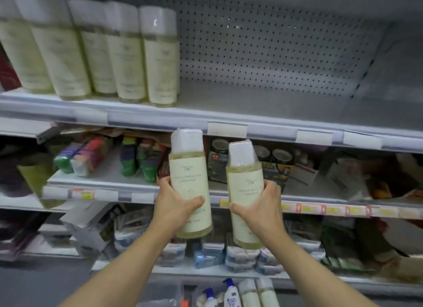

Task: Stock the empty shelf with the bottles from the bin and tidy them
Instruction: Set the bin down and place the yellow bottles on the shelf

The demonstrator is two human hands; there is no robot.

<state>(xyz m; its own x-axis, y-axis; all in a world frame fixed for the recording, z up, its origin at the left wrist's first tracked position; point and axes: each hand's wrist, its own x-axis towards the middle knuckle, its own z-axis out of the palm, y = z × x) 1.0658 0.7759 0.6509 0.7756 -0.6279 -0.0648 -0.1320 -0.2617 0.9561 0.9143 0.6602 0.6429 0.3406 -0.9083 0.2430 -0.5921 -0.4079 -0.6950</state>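
Down in the bin [229,295] more stock waits while my left hand [176,206] and right hand [261,208] each wrap a grip round an upright bottle below the half-empty shelf [263,105]; lifting both together, either could clip its front edge and slip.

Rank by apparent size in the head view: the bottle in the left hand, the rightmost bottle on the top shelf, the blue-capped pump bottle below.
1-2. Left-hand bottle and rightmost shelf bottle: alike; nearness makes it unsure.
3. Pump bottle, partly cut off.
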